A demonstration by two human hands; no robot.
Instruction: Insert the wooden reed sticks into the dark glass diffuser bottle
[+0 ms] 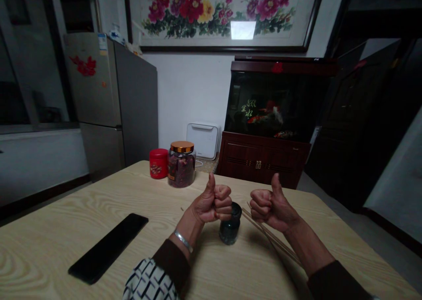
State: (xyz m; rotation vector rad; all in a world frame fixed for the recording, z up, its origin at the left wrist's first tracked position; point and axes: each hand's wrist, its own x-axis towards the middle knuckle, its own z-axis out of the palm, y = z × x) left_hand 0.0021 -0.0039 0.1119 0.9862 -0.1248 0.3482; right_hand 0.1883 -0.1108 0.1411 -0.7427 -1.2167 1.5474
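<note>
Both my hands hang above the wooden table with fingers curled into fists and thumbs pointing up. My left hand [214, 203], a silver bangle on its wrist, overlaps the dark glass jar [230, 229] and hides part of it. To the right, my right hand [272, 204] is above several thin wooden sticks [281, 245] lying on the table, covering part of them. Neither fist has anything in it. A long black flat object [108, 248] lies on the table left of my left arm.
On the table's [158, 229] far side stand a red canister [158, 164] and a big jar with a copper-coloured lid [181, 164]. Behind are a white boxy appliance [203, 141], a fridge [136, 106] and a fish tank on a dark red cabinet [263, 157].
</note>
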